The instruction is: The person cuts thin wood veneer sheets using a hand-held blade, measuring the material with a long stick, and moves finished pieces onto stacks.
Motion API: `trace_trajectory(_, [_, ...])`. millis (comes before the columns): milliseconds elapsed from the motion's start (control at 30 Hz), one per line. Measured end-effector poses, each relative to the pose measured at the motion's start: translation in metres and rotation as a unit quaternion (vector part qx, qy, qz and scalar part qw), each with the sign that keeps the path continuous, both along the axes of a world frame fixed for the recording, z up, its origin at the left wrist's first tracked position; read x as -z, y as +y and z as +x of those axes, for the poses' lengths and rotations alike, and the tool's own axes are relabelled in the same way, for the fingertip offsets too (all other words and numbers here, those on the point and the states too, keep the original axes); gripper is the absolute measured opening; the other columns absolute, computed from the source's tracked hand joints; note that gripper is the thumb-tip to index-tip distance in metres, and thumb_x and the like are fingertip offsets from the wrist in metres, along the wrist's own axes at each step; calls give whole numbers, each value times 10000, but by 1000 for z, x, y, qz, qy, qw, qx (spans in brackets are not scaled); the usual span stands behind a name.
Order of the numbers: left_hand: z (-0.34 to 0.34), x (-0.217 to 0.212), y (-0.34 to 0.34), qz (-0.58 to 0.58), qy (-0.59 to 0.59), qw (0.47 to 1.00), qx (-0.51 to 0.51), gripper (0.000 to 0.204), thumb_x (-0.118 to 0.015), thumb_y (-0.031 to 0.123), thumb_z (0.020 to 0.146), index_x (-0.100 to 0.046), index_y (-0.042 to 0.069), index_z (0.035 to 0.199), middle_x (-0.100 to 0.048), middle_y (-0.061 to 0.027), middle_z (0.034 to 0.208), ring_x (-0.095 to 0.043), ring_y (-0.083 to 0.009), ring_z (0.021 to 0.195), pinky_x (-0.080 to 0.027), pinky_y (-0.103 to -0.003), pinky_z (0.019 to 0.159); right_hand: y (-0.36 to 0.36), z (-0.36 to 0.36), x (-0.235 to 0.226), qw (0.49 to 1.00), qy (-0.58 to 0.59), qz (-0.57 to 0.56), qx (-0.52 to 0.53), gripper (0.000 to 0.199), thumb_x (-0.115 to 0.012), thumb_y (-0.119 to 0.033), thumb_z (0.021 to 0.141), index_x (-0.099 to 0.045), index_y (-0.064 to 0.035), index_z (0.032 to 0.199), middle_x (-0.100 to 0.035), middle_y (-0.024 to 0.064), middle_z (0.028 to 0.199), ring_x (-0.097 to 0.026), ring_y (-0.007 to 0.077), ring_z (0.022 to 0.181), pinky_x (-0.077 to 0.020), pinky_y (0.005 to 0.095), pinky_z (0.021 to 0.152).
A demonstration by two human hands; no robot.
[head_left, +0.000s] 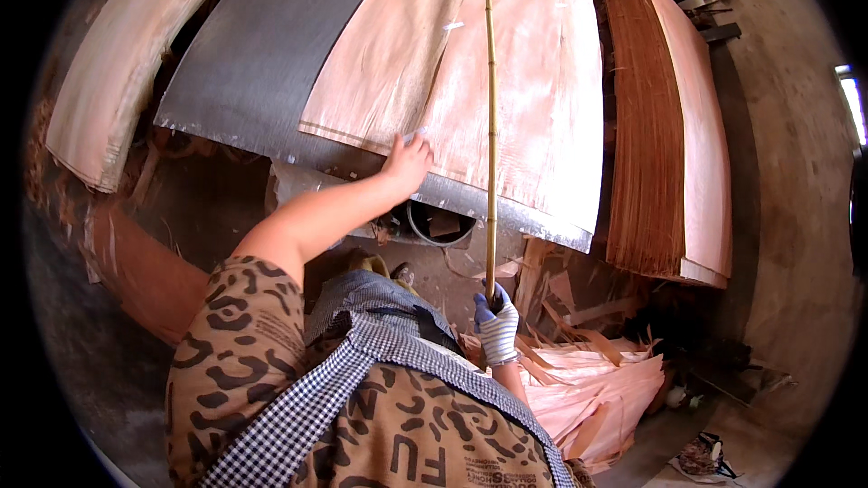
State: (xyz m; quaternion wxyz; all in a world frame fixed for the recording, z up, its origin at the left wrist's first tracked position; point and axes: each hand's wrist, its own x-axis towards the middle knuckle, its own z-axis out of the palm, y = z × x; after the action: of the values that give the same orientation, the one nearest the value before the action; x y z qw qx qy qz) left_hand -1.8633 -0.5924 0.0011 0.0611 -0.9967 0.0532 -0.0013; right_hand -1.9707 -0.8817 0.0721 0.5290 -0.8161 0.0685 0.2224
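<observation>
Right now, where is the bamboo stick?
In the head view the bamboo stick stands near-upright at centre, its lower end gripped by the gloved right hand, running up over the veneer sheet that the left hand touches.

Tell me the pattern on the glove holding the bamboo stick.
White-and-grey stripes with blue fingertips, on the right hand; head view shows it.

Hands — veneer sheet (506,81), bamboo stick (492,126)

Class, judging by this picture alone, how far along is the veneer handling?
Done: a tall veneer stack stands at right. In hand: the left hand presses a veneer sheet on the grey table; the gloved right hand grips a bamboo stick. Left: loose scraps below.
</observation>
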Motion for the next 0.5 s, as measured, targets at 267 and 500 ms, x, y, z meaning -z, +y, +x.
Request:
trace_trajectory(267, [-60, -43, 11, -345, -194, 917, -49, 311, -576, 22, 675, -556, 54, 984, -523, -84, 946, -490, -251, 920, -376, -390, 827, -12, -38, -19, 974, -106, -127, -153, 335, -620, -144, 770, -520, -31, 1069, -595, 158, 705, -571, 171, 575, -458, 290, 546])
trace_trajectory(500, [5, -92, 110, -310, -397, 847, -170, 243, -566, 31, 701, -549, 63, 942, -545, -93, 921, -518, -264, 904, -410, -366, 785, -72, -76, 40, 987, 33, -99, -123, 178, -658, -201, 745, -575, -47, 776, -545, 102, 602, -479, 151, 517, -403, 311, 494])
